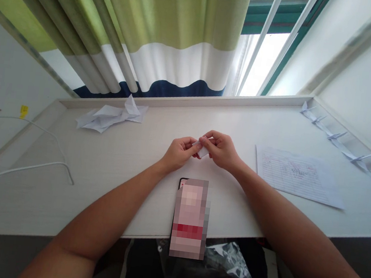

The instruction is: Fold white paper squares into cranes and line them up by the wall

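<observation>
Pinching a small piece of folded white paper (203,152) with both hands, held just above or on the tabletop (100,160), cannot tell which. Left hand (180,154) and right hand (221,149) nearly together, thumbs and fingertips clamped on the paper from either side; fingers partly cover it, exact fold shape unclear. Paper sits around the middle of the tabletop, beyond a phone (191,212) lying between the forearms near the front edge, screen mostly pixelated. Right of the right hand: a flat sheet with lines of writing (299,174), text not legible. Past that, a row of folded white papers (336,136) runs along the right side. Far left: loose creased white sheets (104,117), overlapping, near the back ledge. White cable (24,170) loops over the left end. Clear plastic bag (230,268) below the front edge, by the person's lap. Striped curtain (174,14) hangs behind, window (269,45) to its right.
</observation>
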`<state>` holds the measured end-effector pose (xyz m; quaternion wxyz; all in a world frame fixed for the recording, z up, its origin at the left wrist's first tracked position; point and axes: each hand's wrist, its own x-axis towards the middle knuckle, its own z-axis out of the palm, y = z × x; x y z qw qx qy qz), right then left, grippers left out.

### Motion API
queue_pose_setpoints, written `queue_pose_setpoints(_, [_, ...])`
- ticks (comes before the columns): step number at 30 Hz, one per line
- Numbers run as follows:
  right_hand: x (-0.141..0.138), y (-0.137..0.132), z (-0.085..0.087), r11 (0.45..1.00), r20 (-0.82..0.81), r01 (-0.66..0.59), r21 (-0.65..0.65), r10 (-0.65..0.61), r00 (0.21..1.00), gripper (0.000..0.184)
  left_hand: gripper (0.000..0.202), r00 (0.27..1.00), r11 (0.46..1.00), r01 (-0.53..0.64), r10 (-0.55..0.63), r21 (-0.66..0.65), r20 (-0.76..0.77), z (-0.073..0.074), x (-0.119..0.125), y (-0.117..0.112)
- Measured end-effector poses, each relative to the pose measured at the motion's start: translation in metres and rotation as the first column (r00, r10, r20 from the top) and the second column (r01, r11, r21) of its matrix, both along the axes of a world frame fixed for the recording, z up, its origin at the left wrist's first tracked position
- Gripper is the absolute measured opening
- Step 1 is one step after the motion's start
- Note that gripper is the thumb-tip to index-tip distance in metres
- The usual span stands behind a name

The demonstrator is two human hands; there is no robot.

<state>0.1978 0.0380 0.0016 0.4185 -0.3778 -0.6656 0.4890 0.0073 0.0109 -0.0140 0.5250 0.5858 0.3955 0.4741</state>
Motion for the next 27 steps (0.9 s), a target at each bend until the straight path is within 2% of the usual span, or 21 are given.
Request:
queue_pose_setpoints(5, [-0.002, 0.001, -0.001, 0.998, -0.071, -0.026, -0.050, 0.023, 0.997, 0.062, 0.057, 0.999, 0.999, 0.004, -0.002, -0.040, 0.048, -0.001, 0.003, 0.001])
queue_pose_setpoints(8, [-0.001, 0.005, -0.005, 0.998, -0.089, -0.013, -0.065, 0.007, 0.996, 0.065, 0.059, 0.992, 0.996, -0.080, 0.083, -0.034, 0.091, -0.004, 0.005, 0.002])
queue_pose_setpoints(10, [0.001, 0.009, -0.009, 0.999, -0.087, -0.004, -0.033, 0.001, 0.996, 0.060, 0.057, 0.986, 0.990, -0.138, 0.138, -0.005, 0.096, -0.005, 0.004, 0.003])
queue_pose_setpoints(13, [0.007, 0.015, -0.012, 0.992, 0.001, 0.076, 0.104, -0.077, 0.997, 0.040, 0.048, 0.978, 0.976, -0.209, 0.209, 0.067, 0.003, -0.005, -0.002, 0.005])
queue_pose_setpoints(16, [0.016, 0.019, -0.011, 0.926, 0.134, 0.123, 0.357, -0.181, 0.974, 0.021, 0.030, 0.944, 0.951, -0.262, 0.288, 0.161, -0.163, -0.006, -0.010, 0.008])
queue_pose_setpoints(17, [0.018, 0.020, -0.011, 0.894, 0.192, 0.068, 0.443, -0.169, 0.967, 0.016, 0.026, 0.933, 0.951, -0.257, 0.291, 0.175, -0.213, -0.007, -0.012, 0.009])
queue_pose_setpoints(19, [0.023, 0.021, -0.011, 0.844, 0.321, -0.094, 0.528, -0.096, 0.942, 0.022, 0.014, 0.903, 0.954, -0.223, 0.280, 0.201, -0.326, -0.010, -0.016, 0.011])
queue_pose_setpoints(20, [0.025, 0.021, -0.012, 0.833, 0.390, -0.179, 0.524, -0.047, 0.920, 0.026, 0.006, 0.874, 0.951, -0.209, 0.287, 0.229, -0.392, -0.013, -0.017, 0.011])
queue_pose_setpoints(22, [0.027, 0.022, -0.016, 0.833, 0.501, -0.310, 0.458, 0.046, 0.864, 0.030, 0.010, 0.778, 0.923, -0.202, 0.354, 0.327, -0.520, -0.018, -0.018, 0.012])
queue_pose_setpoints(24, [0.028, 0.023, -0.020, 0.848, 0.544, -0.357, 0.392, 0.099, 0.833, 0.034, 0.012, 0.676, 0.885, -0.200, 0.435, 0.420, -0.594, -0.021, -0.020, 0.012])
queue_pose_setpoints(27, [0.028, 0.027, -0.025, 0.871, 0.511, -0.328, 0.365, 0.107, 0.853, 0.029, 0.011, 0.624, 0.892, -0.151, 0.421, 0.426, -0.658, -0.018, -0.021, 0.012])
